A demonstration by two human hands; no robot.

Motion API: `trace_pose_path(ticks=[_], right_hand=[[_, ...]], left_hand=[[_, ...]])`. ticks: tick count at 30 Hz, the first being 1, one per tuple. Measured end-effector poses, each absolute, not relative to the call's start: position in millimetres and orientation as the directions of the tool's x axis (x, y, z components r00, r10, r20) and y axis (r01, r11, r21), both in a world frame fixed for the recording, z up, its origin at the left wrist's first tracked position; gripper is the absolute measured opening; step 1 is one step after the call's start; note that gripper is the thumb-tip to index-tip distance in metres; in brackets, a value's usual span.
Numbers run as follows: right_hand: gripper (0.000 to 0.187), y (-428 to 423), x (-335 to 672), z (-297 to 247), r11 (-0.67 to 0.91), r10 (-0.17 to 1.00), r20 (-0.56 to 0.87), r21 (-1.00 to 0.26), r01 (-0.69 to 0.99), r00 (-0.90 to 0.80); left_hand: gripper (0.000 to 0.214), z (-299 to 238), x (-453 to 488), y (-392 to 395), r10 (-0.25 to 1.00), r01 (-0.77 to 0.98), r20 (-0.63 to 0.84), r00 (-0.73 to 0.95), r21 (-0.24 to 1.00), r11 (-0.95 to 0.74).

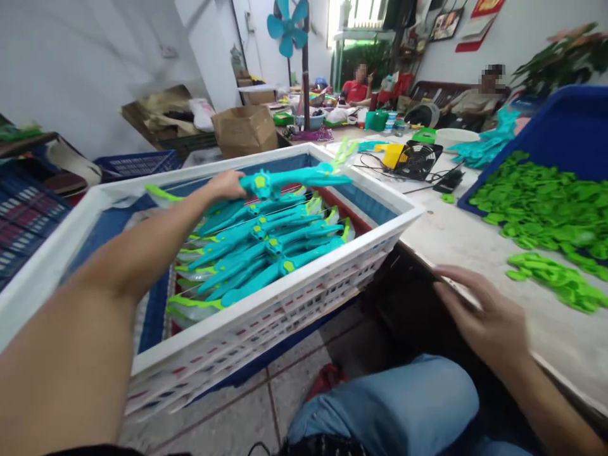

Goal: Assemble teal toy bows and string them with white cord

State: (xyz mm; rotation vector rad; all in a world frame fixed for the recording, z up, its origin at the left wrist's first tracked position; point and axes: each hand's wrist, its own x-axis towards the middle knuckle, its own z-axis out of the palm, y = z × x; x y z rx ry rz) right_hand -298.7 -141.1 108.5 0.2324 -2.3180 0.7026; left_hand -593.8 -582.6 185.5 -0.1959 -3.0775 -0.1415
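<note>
My left hand (227,185) reaches over the white crate (266,354), its fingers closed on one end of a turquoise plastic toy bow (285,180) with bright green parts. This bow is above several similar turquoise and green bows (266,244), which lie side by side in the crate with thin strings across them. By the table edge, my right hand (489,313) holds nothing, its thumb and fingers apart. Closest to that hand on the table is a small heap of green plastic pieces (555,278).
A blue bin (570,126) of green pieces tips onto the white table (456,234). Turquoise parts (494,142) and a small black fan (418,161) sit farther back. Two people (358,85) are seated beyond. A cardboard box (244,130) stands behind the crate.
</note>
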Motion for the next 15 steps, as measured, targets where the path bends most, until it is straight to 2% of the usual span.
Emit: trace_pose_path(ticks=[3, 6, 11, 15], right_hand=[[0.034, -187.6, -364.8, 103.5, 0.762, -0.175, 0.687, -0.359, -0.539, -0.705], [0.039, -216.9, -401.1, 94.8, 0.736, -0.274, 0.661, -0.323, -0.595, -0.698], [0.031, -231.8, -411.5, 85.4, 0.786, -0.250, 0.646, -0.299, -0.540, -0.721], [0.030, -232.9, -409.1, 84.2, 0.791, -0.245, 0.644, -0.300, -0.534, -0.725]], left_hand=[[0.042, 150.1, -613.5, -623.6, 0.068, 0.067, -0.004, -0.998, 0.123, 0.990], [0.042, 119.8, -628.0, -646.4, 0.080, 0.069, -0.066, -0.995, 0.152, 0.986], [0.044, 76.6, -650.4, -665.4, 0.085, 0.037, -0.195, -0.977, 0.240, 0.970], [0.045, 62.0, -656.2, -670.1, 0.145, 0.050, -0.276, -0.950, 0.323, 0.945]])
